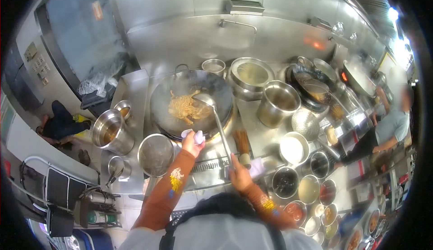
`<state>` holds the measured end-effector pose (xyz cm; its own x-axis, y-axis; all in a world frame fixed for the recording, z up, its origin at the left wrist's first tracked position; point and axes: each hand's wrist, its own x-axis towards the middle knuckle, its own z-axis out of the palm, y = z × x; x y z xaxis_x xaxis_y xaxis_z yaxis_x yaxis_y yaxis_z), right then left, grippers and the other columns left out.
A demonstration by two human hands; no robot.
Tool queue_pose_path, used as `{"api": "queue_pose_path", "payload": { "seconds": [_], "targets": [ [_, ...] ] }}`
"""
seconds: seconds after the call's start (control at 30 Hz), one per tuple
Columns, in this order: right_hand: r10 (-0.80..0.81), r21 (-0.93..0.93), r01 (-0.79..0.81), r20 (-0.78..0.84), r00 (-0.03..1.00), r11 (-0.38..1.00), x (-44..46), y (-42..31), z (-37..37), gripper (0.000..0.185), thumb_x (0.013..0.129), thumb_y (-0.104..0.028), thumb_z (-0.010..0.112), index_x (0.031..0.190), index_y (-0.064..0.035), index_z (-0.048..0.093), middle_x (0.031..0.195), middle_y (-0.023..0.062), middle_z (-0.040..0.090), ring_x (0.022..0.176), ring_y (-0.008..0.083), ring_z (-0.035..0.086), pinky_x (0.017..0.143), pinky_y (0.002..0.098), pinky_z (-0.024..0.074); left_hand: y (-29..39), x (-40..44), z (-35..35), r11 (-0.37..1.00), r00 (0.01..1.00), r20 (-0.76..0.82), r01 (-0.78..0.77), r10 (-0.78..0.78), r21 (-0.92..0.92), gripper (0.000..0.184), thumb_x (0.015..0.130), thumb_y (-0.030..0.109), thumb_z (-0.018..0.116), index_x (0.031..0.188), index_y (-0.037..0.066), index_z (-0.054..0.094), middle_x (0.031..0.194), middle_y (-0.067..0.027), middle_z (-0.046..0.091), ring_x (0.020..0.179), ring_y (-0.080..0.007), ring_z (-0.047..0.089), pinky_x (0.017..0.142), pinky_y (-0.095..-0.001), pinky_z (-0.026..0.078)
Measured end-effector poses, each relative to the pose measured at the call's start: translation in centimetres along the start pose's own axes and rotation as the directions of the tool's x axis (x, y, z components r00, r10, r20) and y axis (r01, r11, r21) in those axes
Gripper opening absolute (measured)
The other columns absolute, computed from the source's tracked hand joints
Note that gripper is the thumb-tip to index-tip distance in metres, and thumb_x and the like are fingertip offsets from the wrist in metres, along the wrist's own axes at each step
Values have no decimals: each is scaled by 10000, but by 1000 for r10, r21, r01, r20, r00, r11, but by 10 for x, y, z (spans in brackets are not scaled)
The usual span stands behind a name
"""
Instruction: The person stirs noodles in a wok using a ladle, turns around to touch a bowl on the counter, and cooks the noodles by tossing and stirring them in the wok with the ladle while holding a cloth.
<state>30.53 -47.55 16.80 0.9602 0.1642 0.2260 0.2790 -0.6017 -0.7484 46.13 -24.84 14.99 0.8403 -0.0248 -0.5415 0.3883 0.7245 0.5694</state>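
A large dark wok sits on the burner, with steaming noodle-like food in it. My left hand is closed round a pale purple cloth at the wok's near rim. My right hand grips the long handle of a metal ladle, whose bowl rests over the food. Just right of the handle stands a bamboo brush, and another pale cloth lies beside my right hand.
A wire strainer and a steel pot stand left. Right of the wok are a deep pot, a perforated ladle and several seasoning bowls. A person stands at the far right; another person's legs show at left.
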Motion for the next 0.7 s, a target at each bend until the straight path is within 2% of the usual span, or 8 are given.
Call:
{"api": "queue_pose_path", "payload": {
  "seconds": [0.1, 0.2, 0.23, 0.33, 0.43, 0.53, 0.67, 0.7],
  "targets": [
    [65, 158, -68, 23, 998, 985, 5, -1, -2, 594, 806, -34, 557, 1362, 26, 357, 1023, 334, 586, 945, 443, 599, 826, 429, 491, 1, 2, 2, 1000, 1000, 6, 14, -14, 18, 226, 896, 312, 534, 1069, 171, 502, 948, -51, 617, 793, -255, 602, 581, -369, 498],
    [-82, 142, 96, -100, 992, 985, 36, -4, -13, 559, 804, -46, 572, 1328, 48, 400, 1108, 344, 557, 1044, 432, 576, 881, 394, 477, 1, 5, -3, 997, 996, 47, 69, -71, 42, 274, 880, 370, 536, 1049, 154, 560, 914, -41, 617, 780, -238, 598, 614, -353, 485],
    [-85, 86, 97, -138, 987, 992, 49, -2, -15, 530, 829, -8, 562, 1329, 69, 404, 1106, 316, 585, 1064, 311, 599, 906, 348, 449, 5, -4, 1, 993, 995, 43, 89, -93, 79, 309, 869, 416, 538, 1036, 159, 581, 902, -56, 620, 801, -248, 597, 679, -388, 489],
    [-27, 136, 47, -146, 989, 990, 97, -14, -30, 541, 823, -41, 568, 1322, 86, 401, 1173, 321, 553, 1141, 317, 556, 948, 337, 423, 14, -14, 8, 963, 964, 40, 259, -263, 73, 339, 859, 454, 543, 1018, 157, 589, 912, -86, 618, 816, -271, 594, 740, -429, 482],
    [149, 122, -144, -29, 988, 982, 128, -34, -33, 570, 811, -85, 580, 1321, 92, 396, 1198, 307, 550, 1177, 326, 531, 967, 327, 410, 14, -15, 8, 964, 960, 84, 265, -265, 12, 372, 843, 481, 566, 1019, 154, 585, 946, -115, 611, 832, -294, 591, 764, -448, 478],
    [331, 5, -340, 217, 918, 940, 134, -41, -15, 598, 794, -110, 600, 1319, 93, 397, 1125, 271, 604, 1002, 323, 627, 877, 330, 474, 13, -18, 16, 959, 960, 73, 274, -269, -77, 305, 830, 422, 606, 980, 156, 597, 914, -91, 619, 832, -269, 595, 735, -417, 488],
    [215, 507, -341, 291, 932, 791, 131, -38, -25, 585, 826, -63, 562, 1370, 34, 370, 814, 113, 624, 472, 160, 540, 437, 309, 468, 5, 4, 4, 968, 964, 165, 229, -210, -100, 240, 829, 318, 585, 986, 137, 585, 906, -79, 614, 808, -260, 599, 659, -391, 491],
    [257, 600, -406, 321, 912, 689, 138, -37, -30, 627, 832, -38, 567, 1403, 13, 314, 728, 69, 586, 457, 122, 507, 384, 274, 418, 4, 8, 2, 973, 966, 163, 214, -199, -86, 243, 834, 310, 564, 1000, 133, 572, 905, -81, 607, 798, -267, 596, 631, -386, 490]
  ]
}}
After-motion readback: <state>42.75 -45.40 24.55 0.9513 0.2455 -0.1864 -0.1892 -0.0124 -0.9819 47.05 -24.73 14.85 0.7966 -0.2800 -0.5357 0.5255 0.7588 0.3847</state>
